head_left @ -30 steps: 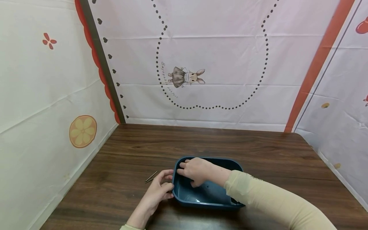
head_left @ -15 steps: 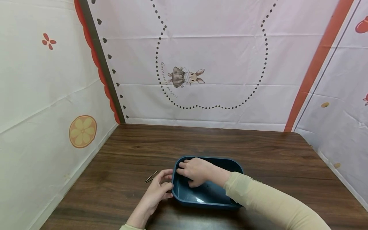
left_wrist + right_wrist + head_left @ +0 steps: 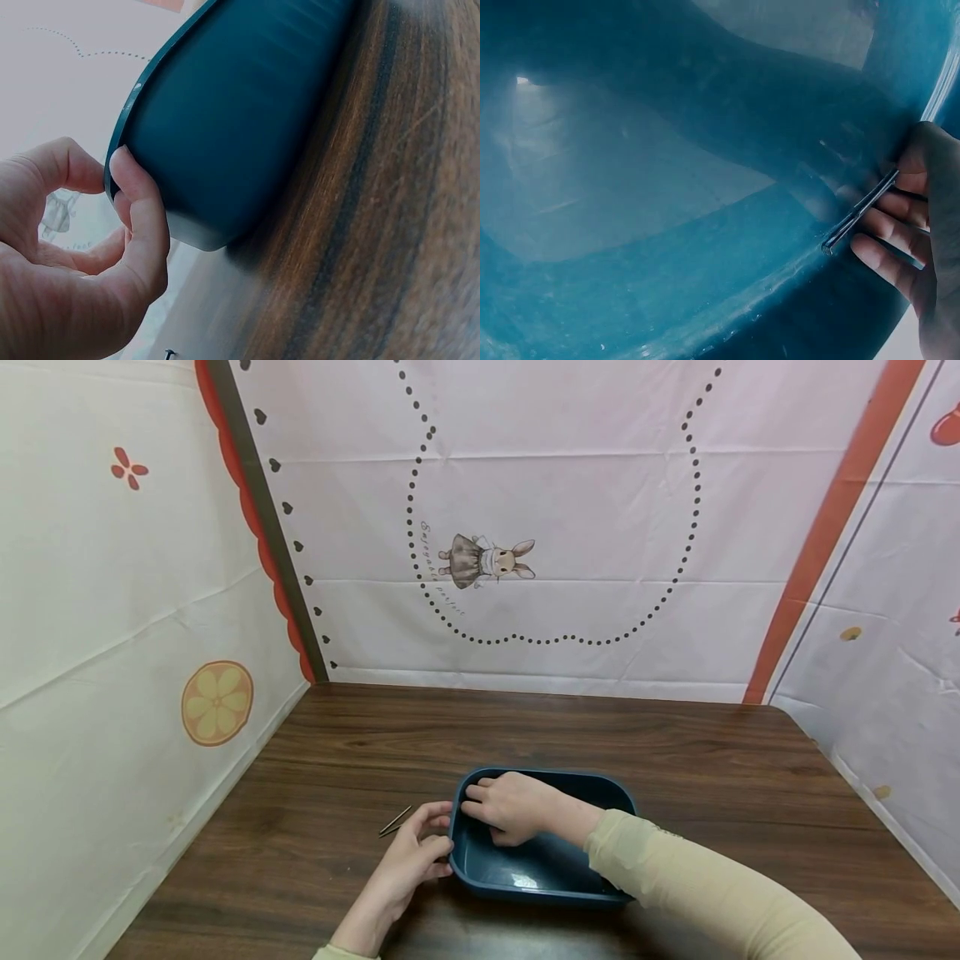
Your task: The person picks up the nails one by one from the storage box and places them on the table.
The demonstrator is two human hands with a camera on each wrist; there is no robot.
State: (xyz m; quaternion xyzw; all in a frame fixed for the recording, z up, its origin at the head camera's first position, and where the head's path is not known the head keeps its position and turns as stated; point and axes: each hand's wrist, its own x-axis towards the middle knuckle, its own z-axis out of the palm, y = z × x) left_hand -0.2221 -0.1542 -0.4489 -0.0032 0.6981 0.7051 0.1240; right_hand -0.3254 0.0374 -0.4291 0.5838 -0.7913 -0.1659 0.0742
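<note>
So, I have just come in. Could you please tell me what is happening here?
A person is working at a table. The left hand holds one end of a blue bin. The right hand is down inside the bin, with at least one thin nail at its fingers; I cannot tell whether it is firmly gripped. Two similar nails lie on the table to the left of the bin, next to the left hand.

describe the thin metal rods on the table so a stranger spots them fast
On the brown table, find the blue tub whose left end the left hand grips. Beside that hand, outside the tub, lie the thin metal rods: loose, unlike the metal held inside by the right hand.
</note>
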